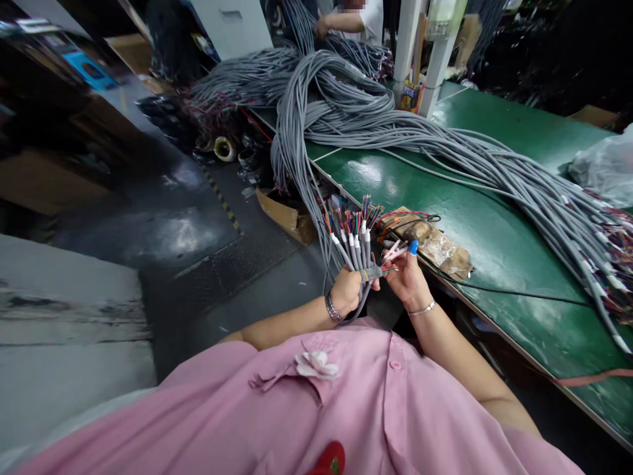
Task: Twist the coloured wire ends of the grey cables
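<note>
My left hand (346, 290) is closed around a bunch of grey cables (353, 254). Their upper ends carry white sleeves, and thin coloured wires (366, 210) fan out above them. A grey cover with a yellow band (370, 273) is on my left thumb. Close beside the bunch, my right hand (408, 280) has its fingers closed on a small pale-pink tool (393, 251), whose exact kind I cannot make out. One right fingertip wears a blue cap (413, 247). A few thin wires (390, 269) show between the two hands.
On the green table (519, 264) lies a long bundle of grey cables (445, 148), looping over its left edge. A taped cardboard piece (445, 254) sits near my right hand. An open carton (287, 214) stands below the edge. Another person's arm (346, 23) reaches over cables behind.
</note>
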Demonstrator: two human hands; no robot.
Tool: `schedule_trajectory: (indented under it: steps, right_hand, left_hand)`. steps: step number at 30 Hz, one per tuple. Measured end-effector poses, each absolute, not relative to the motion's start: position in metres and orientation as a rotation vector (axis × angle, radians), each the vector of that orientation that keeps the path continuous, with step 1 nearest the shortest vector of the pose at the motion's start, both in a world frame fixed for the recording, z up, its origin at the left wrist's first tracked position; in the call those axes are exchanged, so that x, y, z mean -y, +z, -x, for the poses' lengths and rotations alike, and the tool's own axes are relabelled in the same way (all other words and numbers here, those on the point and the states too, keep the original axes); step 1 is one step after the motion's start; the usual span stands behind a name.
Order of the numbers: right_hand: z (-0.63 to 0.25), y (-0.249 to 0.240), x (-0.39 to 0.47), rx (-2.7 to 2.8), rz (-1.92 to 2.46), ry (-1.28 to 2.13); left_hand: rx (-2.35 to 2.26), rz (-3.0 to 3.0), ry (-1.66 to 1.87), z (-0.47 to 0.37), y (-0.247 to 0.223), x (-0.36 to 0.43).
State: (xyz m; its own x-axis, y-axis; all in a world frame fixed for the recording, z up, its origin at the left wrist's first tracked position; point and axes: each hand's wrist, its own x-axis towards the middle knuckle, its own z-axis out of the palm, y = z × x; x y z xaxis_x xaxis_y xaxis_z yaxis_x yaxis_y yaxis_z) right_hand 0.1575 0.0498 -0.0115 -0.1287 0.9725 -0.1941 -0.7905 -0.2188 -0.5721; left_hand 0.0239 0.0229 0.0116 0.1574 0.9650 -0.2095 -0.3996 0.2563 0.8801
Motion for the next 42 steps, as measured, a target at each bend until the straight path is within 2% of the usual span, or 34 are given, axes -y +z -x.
schedule_trajectory:
  steps: [7, 14, 20, 30, 37, 42]
  right_hand:
    - [-0.178, -0.001, -0.028, 0.667, 0.772, 1.905]
    - [-0.176, 0.013, -0.014, 1.079, 1.004, 1.645]
    - [-0.171, 0.022, -0.009, 1.277, 0.911, 1.66]
    - [-0.167, 0.002, 0.0, 1.031, 1.04, 1.536]
    - [-0.15, 0.008, -0.006, 1.092, 1.015, 1.52]
    - [-0.151, 0.004, -0.014, 1.091, 1.076, 1.509]
  left_hand:
    - [-0.959, -0.815, 1.127, -0.017, 0.008, -0.013]
    - [-0.981, -0.922, 1.08, -0.014, 0.003, -0.007]
    - [-0.941, -0.979, 0.9, -0.013, 0.001, -0.007]
    - [-0.932, -0.868, 1.102, -0.012, 0.001, -0.009]
    - [-0.946, -0.938, 0.979, -0.01, 0.005, -0.009]
    - [-0.971, -0.888, 1.066, -0.007, 0.0, -0.011]
